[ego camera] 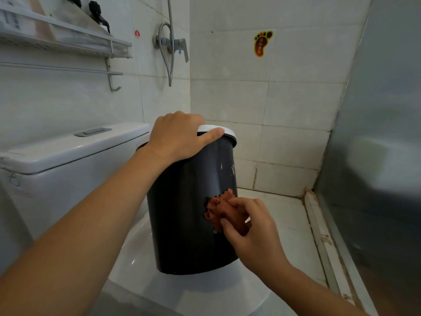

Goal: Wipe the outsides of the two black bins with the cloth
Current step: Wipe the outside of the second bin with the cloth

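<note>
I have the tall black plastic bin with a white rim standing on the closed white toilet lid. My left hand curls over its rim, steadying it; my right hand pinches the crumpled rust-orange cloth against its side. The bin looks light, stiff and smooth, so I judge it could skid; the rim is the surest hold. I see no second bin.

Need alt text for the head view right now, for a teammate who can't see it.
A person's right hand presses a reddish-brown cloth against the side of a black bin standing on a closed toilet lid. The left hand grips the bin's white rim.
</note>
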